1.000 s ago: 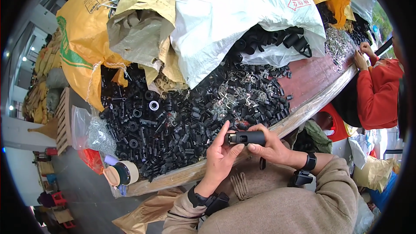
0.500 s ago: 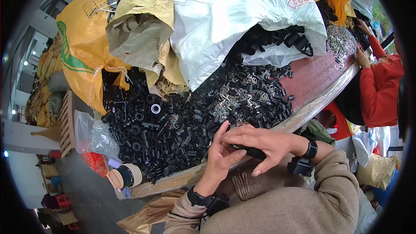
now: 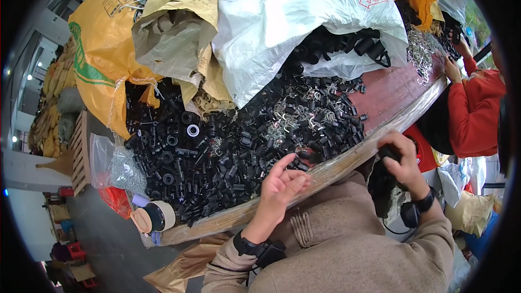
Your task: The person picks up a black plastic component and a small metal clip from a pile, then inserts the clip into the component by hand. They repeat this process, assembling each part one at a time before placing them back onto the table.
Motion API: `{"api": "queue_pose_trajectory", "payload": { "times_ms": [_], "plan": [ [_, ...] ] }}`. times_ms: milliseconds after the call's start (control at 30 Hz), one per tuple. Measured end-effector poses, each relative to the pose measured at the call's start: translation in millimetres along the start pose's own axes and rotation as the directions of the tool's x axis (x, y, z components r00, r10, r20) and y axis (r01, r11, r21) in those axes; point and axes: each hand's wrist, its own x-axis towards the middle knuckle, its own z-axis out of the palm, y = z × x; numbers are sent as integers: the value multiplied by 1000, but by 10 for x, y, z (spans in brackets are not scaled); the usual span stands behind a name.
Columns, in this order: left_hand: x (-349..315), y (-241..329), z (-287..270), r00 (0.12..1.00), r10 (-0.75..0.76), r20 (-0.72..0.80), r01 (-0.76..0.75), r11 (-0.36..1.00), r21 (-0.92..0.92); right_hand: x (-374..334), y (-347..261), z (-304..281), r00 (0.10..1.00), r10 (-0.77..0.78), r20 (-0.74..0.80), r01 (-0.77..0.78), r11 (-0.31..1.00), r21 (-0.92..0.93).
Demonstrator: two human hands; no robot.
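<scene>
My left hand (image 3: pixel 281 189) hovers over the near wooden edge of the table, palm turned up. Its index finger stretches toward the pile of small black plastic parts (image 3: pixel 239 168), while the other fingers are half curled; I make out nothing in them. Farther right, beyond the table's edge, my right hand (image 3: pixel 404 163) is curled around a black part (image 3: pixel 388 153). Fingers and shadow hide most of that part, so its exact kind cannot be told. Bent metal hooks (image 3: pixel 287 122) lie mixed among the black parts in front of my left hand.
A white woven sack (image 3: pixel 260 32) spills larger black pieces onto the table. Beside it are a yellow sack (image 3: pixel 97 49) and a paper bag (image 3: pixel 173 43). A lidded cup (image 3: pixel 154 218) stands at the left corner. At the far right, a person in red sleeves (image 3: pixel 472 114) handles metal pieces.
My hands were together around a black part; now they are apart. My right hand has moved right, past the table's edge, with a black part. My left hand stays near its place.
</scene>
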Motion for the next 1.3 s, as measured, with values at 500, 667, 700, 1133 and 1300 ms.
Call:
{"api": "queue_pose_trajectory", "payload": {
  "times_ms": [500,667,700,1133,1300],
  "plan": [
    [147,-116,161,998,-9,-55,12,998,56,282,309,-39,965,-259,35,258,923,-287],
    [111,-108,149,999,7,-51,-5,999,37,926,471,281,920,-308,242,390,786,-481],
    [110,-102,130,998,9,-64,-7,999,38,989,494,328,920,-309,241,389,787,-478],
    [147,-72,-13,997,-6,-78,8,1000,21,1175,575,452,914,-183,362,315,883,-348],
    [117,-76,34,997,9,-81,-6,999,34,1000,394,522,936,95,339,-221,909,353]
  ]
}}
